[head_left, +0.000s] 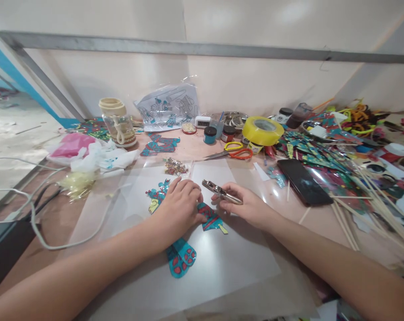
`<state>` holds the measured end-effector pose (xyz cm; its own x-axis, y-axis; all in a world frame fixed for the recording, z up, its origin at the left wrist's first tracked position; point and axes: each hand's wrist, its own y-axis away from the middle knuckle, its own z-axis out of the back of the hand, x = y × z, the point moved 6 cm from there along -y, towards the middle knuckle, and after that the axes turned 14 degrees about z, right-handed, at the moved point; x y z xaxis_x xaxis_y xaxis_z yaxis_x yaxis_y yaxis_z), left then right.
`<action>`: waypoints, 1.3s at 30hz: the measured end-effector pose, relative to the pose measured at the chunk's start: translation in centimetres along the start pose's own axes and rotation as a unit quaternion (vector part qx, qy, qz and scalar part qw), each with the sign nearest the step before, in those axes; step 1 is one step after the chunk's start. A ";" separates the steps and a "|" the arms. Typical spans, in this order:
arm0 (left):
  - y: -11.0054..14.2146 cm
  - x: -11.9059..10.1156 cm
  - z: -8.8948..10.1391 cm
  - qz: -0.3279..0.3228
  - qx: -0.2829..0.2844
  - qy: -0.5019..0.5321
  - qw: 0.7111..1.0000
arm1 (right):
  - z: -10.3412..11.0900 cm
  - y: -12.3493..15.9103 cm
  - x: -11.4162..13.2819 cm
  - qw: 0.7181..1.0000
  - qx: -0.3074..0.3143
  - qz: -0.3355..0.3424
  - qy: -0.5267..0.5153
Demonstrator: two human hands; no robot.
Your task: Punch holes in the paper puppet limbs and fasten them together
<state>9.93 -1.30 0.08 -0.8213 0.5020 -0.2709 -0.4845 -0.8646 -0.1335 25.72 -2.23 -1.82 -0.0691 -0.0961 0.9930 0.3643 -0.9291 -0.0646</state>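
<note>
My left hand rests palm down on a teal and red painted cut-out figure that lies on a clear plastic sheet. Its fingers are curled and press the figure flat. Parts of the figure show at its upper left, at its right and below the wrist. My right hand is closed round a metal hole punch, whose jaws point left, just above the figure's right piece and close to my left fingertips.
Scissors, a yellow tape roll, small paint pots and a black phone lie behind. Bamboo sticks and several painted cut-outs crowd the right. A jar, plastic bags and white cables occupy the left.
</note>
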 end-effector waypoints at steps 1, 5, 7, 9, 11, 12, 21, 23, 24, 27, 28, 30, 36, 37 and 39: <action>-0.1 0.0 0.0 0.000 0.014 0.036 0.999 | 0.0 0.0 0.1 1.000 0.001 0.002 0.000; -0.5 0.5 0.5 0.061 0.037 0.189 0.979 | 0.1 0.0 -0.1 1.000 -0.003 -0.001 0.010; -0.6 0.7 0.6 0.095 0.051 0.260 0.960 | 0.1 0.1 -0.3 1.000 -0.003 -0.003 0.000; -0.6 0.7 0.6 0.108 0.067 0.306 0.944 | 0.1 0.1 -0.5 1.000 -0.002 0.002 -0.028; -0.7 0.8 0.6 0.109 0.068 0.314 0.941 | 0.1 0.2 -0.7 0.998 -0.003 0.006 -0.056; -0.7 0.7 0.6 0.100 0.066 0.311 0.943 | 0.1 0.2 -0.7 0.998 -0.006 0.006 -0.065; -1.0 0.6 1.0 0.057 0.074 0.371 0.924 | -1.4 0.2 0.6 1.000 0.007 0.016 -0.014; -0.9 0.8 0.8 0.079 0.080 0.383 0.917 | -1.4 0.3 0.7 1.000 0.002 0.021 -0.005; -0.9 0.9 0.7 0.090 0.081 0.386 0.914 | -1.4 0.3 0.7 1.000 0.003 0.023 0.002; -0.7 1.1 0.3 0.114 0.097 0.391 0.908 | -1.4 0.3 0.8 0.999 0.007 0.033 0.019; -0.7 1.0 0.2 0.116 0.108 0.391 0.907 | -1.4 0.3 0.7 0.999 0.006 0.035 0.021; -0.6 0.6 0.0 0.105 0.132 0.383 0.908 | -1.4 0.3 0.7 0.999 0.001 0.040 0.021; -0.4 1.1 1.0 0.109 0.042 0.355 0.928 | -0.4 0.4 1.3 0.994 -0.001 0.092 0.060; -0.3 1.3 1.3 0.115 0.017 0.349 0.930 | 0.1 0.5 1.4 0.991 -0.006 0.100 0.085; -0.1 1.6 1.6 0.118 -0.019 0.332 0.936 | 1.3 0.6 2.1 0.976 -0.022 0.128 0.175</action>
<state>8.17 -0.35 1.18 -0.5291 0.1837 -0.8284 -0.2921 -0.9561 -0.0254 27.01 -2.50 0.38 -0.2964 -0.4368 0.8493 0.3715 -0.8720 -0.3188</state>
